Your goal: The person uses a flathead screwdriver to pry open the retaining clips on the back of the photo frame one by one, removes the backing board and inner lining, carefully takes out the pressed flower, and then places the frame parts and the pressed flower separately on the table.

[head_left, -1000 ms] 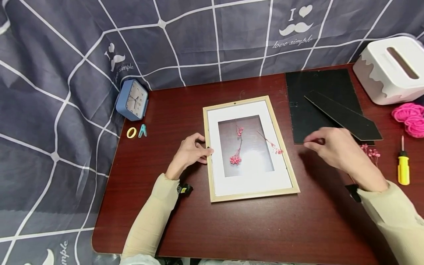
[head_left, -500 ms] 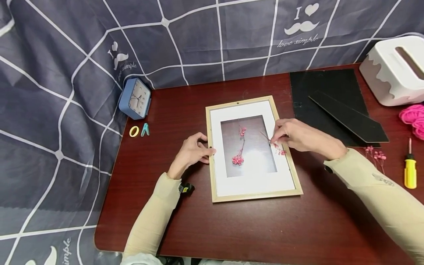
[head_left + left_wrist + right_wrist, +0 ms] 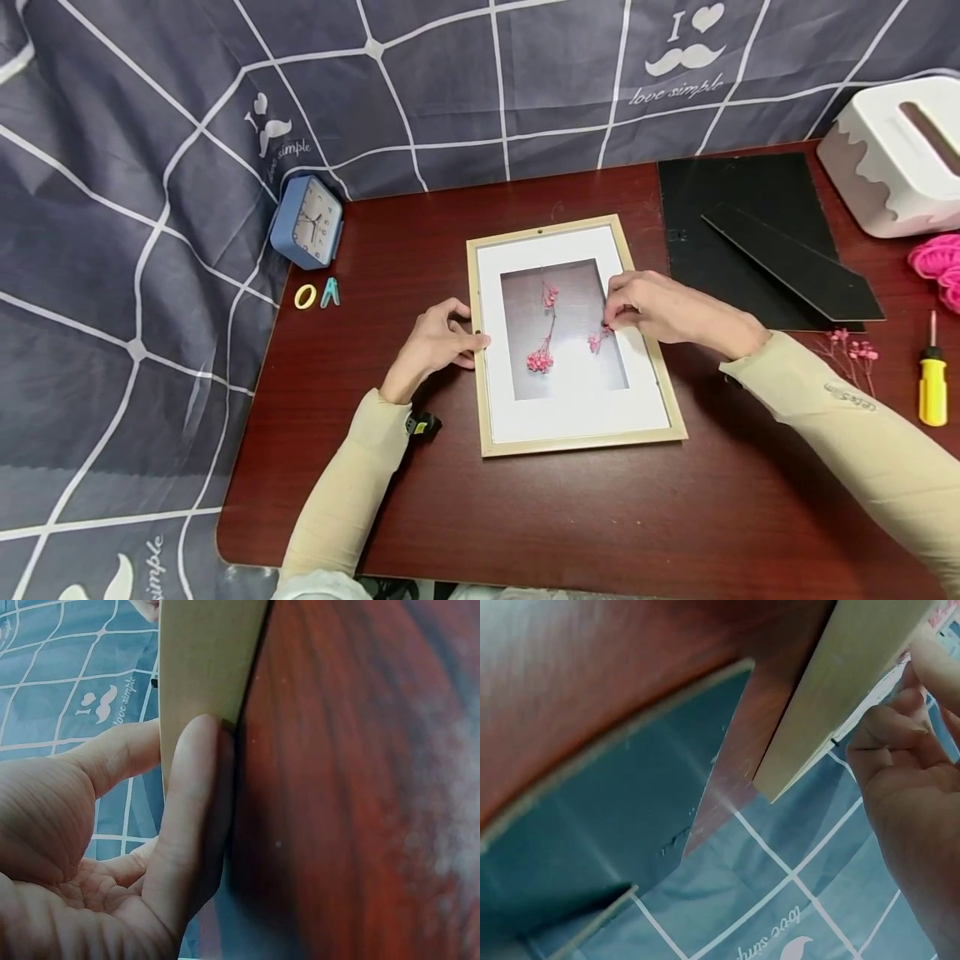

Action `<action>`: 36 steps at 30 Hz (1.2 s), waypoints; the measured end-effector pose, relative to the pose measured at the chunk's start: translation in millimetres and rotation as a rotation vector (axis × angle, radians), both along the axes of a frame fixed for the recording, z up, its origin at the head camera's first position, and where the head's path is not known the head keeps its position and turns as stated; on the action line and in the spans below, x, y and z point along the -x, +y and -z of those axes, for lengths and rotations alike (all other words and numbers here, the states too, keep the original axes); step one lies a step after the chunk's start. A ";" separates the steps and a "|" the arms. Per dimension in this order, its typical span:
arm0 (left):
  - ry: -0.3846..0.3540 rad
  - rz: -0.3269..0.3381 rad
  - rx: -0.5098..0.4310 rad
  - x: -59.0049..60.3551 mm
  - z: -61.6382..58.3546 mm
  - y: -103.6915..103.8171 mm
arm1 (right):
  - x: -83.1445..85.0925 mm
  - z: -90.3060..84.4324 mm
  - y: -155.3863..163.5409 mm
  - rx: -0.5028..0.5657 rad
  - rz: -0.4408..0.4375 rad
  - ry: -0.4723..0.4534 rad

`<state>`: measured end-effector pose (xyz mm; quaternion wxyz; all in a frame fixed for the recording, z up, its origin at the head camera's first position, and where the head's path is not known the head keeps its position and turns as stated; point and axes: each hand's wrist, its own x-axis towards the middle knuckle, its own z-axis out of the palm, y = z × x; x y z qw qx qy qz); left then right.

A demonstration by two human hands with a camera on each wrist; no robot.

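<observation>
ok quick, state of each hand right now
Left hand: holding the picture frame by its left edge.
Right hand: closed, pinching a pink flower sprig over the frame's window.

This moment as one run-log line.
Left grip: holds picture frame, left edge | right grip: pinches pink sprig at opening in white mat | other sprig: shows in opening | black board: right of frame

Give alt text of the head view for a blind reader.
A person's right grip pinches a pink flower sprig over a white-matted picture frame, near a second pink sprig, while the left grip holds the frame's left side. A blue alarm clock stands at left; a yellow-handled screwdriver lies at far right.
</observation>
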<state>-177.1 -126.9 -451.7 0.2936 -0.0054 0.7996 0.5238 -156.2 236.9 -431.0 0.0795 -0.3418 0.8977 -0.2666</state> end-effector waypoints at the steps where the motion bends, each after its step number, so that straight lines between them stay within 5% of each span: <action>1: 0.001 0.002 0.001 0.1 0.4 0.4 | -2.0 0.3 -0.3 0.012 0.013 0.002; 16: 0.010 0.009 -0.001 -1.4 2.6 1.7 | -54.5 -8.3 6.6 0.210 0.376 0.051; 23: 0.019 0.009 0.004 -2.6 2.8 1.6 | -89.0 -14.2 26.9 0.168 0.593 0.082; 31: 0.025 0.012 0.028 -4.6 1.5 -0.4 | -126.3 -10.2 54.0 0.076 0.817 -0.054; 36: 0.030 0.010 0.031 -3.4 0.1 1.3 | -136.0 -4.0 73.9 -0.032 0.875 -0.143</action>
